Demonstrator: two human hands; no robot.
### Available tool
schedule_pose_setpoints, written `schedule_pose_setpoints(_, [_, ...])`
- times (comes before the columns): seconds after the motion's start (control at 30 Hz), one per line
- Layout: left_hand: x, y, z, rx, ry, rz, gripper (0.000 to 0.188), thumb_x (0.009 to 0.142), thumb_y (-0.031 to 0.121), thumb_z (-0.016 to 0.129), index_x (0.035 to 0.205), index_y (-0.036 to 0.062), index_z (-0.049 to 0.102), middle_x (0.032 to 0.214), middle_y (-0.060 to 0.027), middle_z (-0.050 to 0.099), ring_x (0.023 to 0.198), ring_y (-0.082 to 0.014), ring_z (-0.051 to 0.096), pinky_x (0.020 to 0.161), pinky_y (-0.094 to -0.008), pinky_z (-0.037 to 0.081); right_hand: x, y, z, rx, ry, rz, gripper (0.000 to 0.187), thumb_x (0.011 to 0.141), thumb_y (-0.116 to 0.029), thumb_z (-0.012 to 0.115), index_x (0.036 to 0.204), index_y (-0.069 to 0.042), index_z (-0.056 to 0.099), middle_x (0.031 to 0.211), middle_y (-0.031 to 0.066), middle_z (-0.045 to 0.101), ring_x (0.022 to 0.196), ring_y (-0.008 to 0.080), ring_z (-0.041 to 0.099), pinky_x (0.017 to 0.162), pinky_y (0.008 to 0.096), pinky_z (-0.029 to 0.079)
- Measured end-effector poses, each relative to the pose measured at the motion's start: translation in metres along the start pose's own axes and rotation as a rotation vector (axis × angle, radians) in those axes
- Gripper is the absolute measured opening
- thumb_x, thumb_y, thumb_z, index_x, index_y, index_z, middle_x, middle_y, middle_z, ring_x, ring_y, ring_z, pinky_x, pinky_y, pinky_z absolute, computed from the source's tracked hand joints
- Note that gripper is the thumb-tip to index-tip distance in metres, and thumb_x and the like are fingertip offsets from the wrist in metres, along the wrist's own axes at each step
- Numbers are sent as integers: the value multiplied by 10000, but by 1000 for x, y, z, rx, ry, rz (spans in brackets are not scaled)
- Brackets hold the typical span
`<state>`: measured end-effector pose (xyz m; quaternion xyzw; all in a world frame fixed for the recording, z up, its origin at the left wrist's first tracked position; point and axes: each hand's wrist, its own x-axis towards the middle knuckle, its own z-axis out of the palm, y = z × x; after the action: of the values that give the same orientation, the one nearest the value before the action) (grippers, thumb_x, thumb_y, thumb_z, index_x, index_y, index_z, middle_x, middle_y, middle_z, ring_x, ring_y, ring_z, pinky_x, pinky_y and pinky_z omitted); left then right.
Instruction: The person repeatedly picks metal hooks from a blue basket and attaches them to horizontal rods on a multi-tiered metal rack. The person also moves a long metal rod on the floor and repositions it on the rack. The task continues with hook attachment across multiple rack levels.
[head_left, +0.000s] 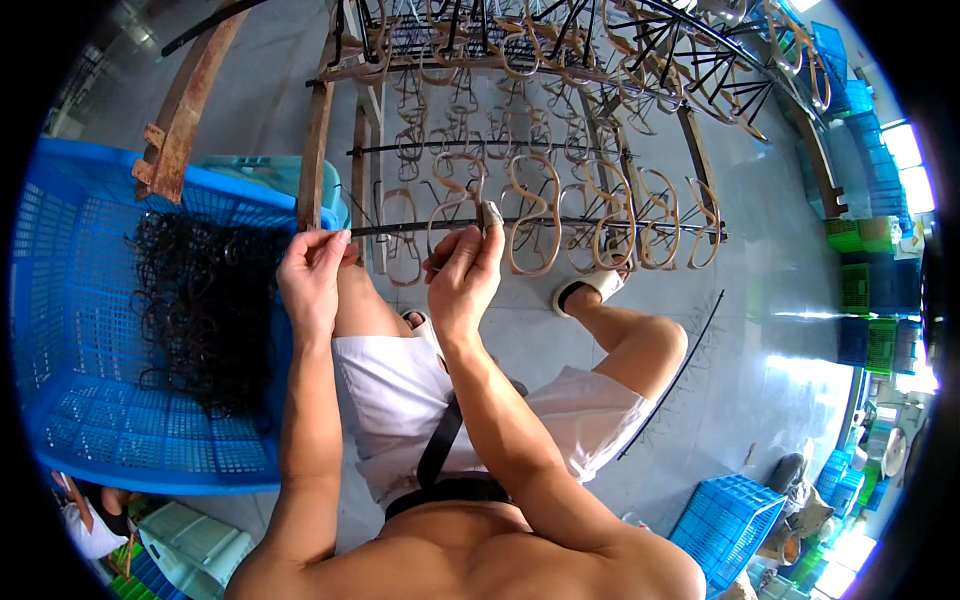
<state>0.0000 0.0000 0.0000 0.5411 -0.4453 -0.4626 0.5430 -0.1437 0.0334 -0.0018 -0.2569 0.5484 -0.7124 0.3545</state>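
Steady the black rod (575, 222) with your left hand (313, 280) pinched at its end, your right hand (466, 272) curled, its hold unclear.

No legible text anywhere in view — no labels, numbers or signs.

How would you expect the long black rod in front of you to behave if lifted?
The rod looks nearly straight under its load, so is probably fairly stiff. The thin-rimmed eyeglass frames along it may wobble or snag.
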Motion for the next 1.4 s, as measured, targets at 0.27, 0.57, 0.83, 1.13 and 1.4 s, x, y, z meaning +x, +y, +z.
schedule_pose_setpoints(0.27, [-3, 12, 5, -61, -28, -49, 146, 820, 91, 667, 861, -40, 616, 766, -92, 653, 680, -136, 635, 650, -251, 523, -3, 8, -3, -184, -42, -119, 215, 966, -96, 375, 1155, -16, 438, 563, 17, 468, 442, 73, 450, 398, 236, 422])
schedule_pose_setpoints(0.57, [0, 5, 3, -41, -65, -39, 167, 829, 120, 660, 870, -33, 610, 771, -93, 651, 692, -151, 641, 656, -264, 530, -1, 13, -7, -393, -106, -214, 320, 935, -70, 417, 1248, -4, 412, 569, 59, 526, 471, 145, 523, 430, 283, 428])
schedule_pose_setpoints(0.83, [-2, 1, -2, -18, -70, -12, 194, 853, 150, 637, 936, -16, 583, 836, -98, 641, 755, -140, 629, 679, -266, 521, 2, -1, -9, -372, -62, -205, 238, 964, -140, 404, 1163, -21, 452, 550, 23, 492, 442, 93, 491, 398, 248, 410])
schedule_pose_setpoints(1.13, [-49, 26, 47, 285, -148, 301, 315, 871, 150, 602, 1129, -5, 512, 982, -128, 610, 854, -177, 602, 708, -278, 498, -10, -57, -71, -601, -252, -236, 293, 852, -75, 568, 1102, 24, 452, 740, 115, 594, 562, 223, 578, 499, 304, 471])
schedule_pose_setpoints(1.4, [-51, 46, 86, 599, -146, 462, 378, 874, 169, 587, 1183, -15, 469, 1076, -167, 570, 859, -207, 601, 740, -288, 483, 82, -79, -88, -824, -196, -520, 330, 865, -80, 524, 1155, 41, 425, 1055, 245, 474, 930, 414, 500, 766, 434, 448])
